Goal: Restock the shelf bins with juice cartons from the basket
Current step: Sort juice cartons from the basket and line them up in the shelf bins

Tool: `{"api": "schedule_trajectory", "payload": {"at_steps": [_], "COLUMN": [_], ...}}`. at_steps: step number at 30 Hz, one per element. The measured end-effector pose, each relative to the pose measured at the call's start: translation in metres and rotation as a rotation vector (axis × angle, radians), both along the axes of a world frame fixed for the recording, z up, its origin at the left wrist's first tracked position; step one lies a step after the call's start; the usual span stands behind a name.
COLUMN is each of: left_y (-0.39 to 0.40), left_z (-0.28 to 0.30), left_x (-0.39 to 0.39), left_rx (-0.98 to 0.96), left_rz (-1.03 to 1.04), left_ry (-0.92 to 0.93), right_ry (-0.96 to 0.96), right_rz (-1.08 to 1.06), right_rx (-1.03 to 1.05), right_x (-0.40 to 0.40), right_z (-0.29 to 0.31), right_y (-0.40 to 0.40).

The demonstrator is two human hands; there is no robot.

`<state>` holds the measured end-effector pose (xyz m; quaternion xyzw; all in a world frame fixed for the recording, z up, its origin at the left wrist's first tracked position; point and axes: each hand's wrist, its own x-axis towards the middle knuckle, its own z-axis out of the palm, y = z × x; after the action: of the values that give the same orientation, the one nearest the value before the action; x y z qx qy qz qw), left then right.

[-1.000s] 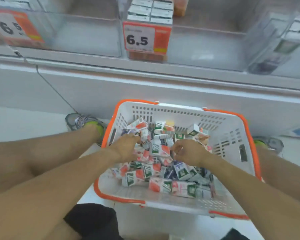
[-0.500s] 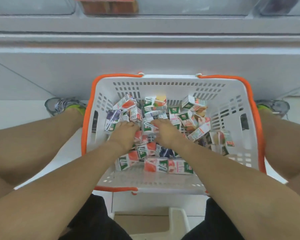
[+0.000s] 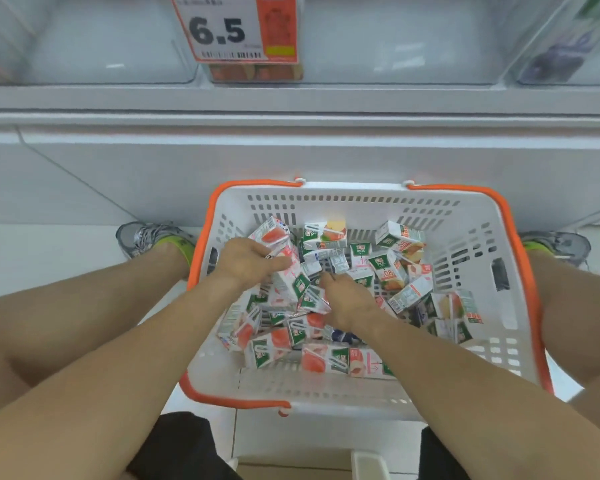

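**Both hands in the basket, bins straight ahead and above**

A white shelf front runs across the aisle, with clear shelf bins [image 3: 111, 39] along it and a 6.5 price tag [image 3: 236, 27] on the middle one. On the floor just before the shelf stands the white basket [image 3: 475, 237] with orange trim, between the person's feet, holding a loose heap of juice cartons [image 3: 326, 355].

The left hand [image 3: 246, 261] is curled round a red-and-white carton [image 3: 288, 277] at the basket's left side; the carton's long axis slants from far-left to near-right. The right hand [image 3: 347, 299], at the basket's middle, pinches a second carton [image 3: 314, 299] by its near end, just beside the first. The left hand is nearer the shelf, and I judge the tagged bin, directly above the basket's far-left corner, the likely target for a lift up and forward.
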<state>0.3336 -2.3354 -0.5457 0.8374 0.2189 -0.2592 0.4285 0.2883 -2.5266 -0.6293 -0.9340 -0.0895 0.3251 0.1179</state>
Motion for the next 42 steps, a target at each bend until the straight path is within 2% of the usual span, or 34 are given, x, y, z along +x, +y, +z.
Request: {"api": "schedule_trajectory", "payload": {"at_steps": [3,6,10,13,18,24,27,29,32,34,36,38,42], "left_y": [0.009,0.008,-0.007,-0.025,-0.042,-0.029,-0.023,-0.024,-0.033,-0.043,-0.055,-0.065,-0.070], "left_z": [0.005,0.012,0.040,0.078,0.145,0.229,0.244,0.243,0.237,0.236,0.237,0.235,0.226], "left_x": [-0.005,-0.009,-0.009,-0.009,-0.003,0.017,0.024,0.028,0.032,0.035,0.036,0.036,0.041], "left_rx": [-0.390,-0.619,-0.923,-1.097,-1.065,-0.868,-0.838,-0.862,-0.873,-0.869,-0.895,-0.897,-0.777], "left_rz": [0.326,0.480,0.572,0.484,0.211,-0.058,-0.088,-0.044,-0.032,-0.067,-0.096,-0.120,-0.147], "left_ry": [0.230,0.305,0.337,0.313,0.229,0.033,-0.054,-0.108,-0.160,-0.198,-0.201,-0.216,-0.314], "right_ry": [0.050,0.068,0.050,0.030,-0.017,0.177,0.277,0.316,0.258,0.100,-0.206,-0.412,-0.509], "right_rz": [-0.121,-0.253,-0.460,-0.609,-0.720,-0.857,-0.840,-0.816,-0.845,-0.904,-0.976,-0.954,-0.856], "right_rx": [0.059,0.136,0.312,0.514,0.815,1.280,1.533,1.616,1.652,1.623,1.446,1.303,1.184], "right_x": [0.003,0.010,0.021,0.031,0.035,0.025,0.027,0.031,0.038,0.039,0.040,0.040,0.038], "right_z": [0.016,0.039,0.082,0.133,0.232,0.308,0.321,0.322,0.319,0.318,0.311,0.306,0.300], "right_y": [-0.005,-0.019,-0.047,-0.069,-0.079,-0.055,-0.045,-0.045,-0.049,-0.052,-0.051,-0.046,-0.039]}}
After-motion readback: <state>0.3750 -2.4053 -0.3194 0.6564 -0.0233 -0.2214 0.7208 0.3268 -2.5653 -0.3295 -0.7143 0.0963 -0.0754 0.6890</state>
